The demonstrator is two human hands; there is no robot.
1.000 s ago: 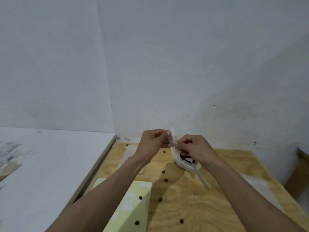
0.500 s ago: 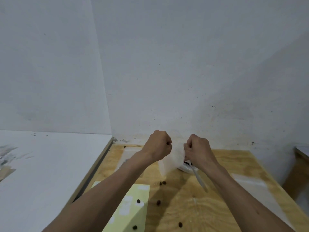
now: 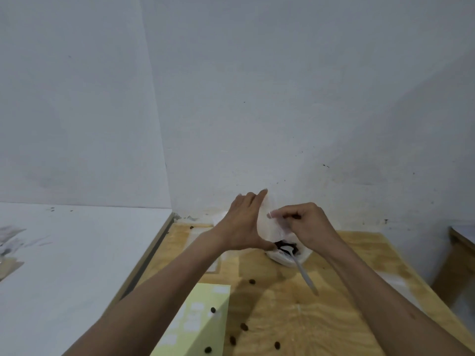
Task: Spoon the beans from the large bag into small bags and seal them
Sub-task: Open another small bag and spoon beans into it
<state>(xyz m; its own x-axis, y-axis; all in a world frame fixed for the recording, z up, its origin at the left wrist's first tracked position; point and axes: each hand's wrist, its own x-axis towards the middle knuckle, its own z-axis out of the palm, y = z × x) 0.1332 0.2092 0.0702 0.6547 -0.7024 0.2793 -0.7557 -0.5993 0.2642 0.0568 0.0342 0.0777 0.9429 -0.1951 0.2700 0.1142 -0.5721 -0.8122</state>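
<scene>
Since half a second ago, left hand [image 3: 243, 224] is flattened behind the small bag [image 3: 268, 224]; right hand [image 3: 305, 224] pinches its mouth. The mouth should be spread fully before the spoon [image 3: 303, 272] is taken.

I read this as a bare, makeshift work corner rather than a kitchen or shop. Plain white painted walls [image 3: 282, 98] meet in a corner at far left, scuffed and speckled with dark marks near their base. I am looking down on an unfinished plywood table [image 3: 334, 317] pushed against the far wall, its grain and stains showing. To the left a white board surface [image 3: 77, 253] butts against it, smudged with grey. At far right I can see the edge of another wooden piece of furniture [image 3: 460, 242]. A pale yellow sheet [image 3: 198, 322] lies near me, and loose beans [image 3: 252, 281] are scattered over the wood.
</scene>
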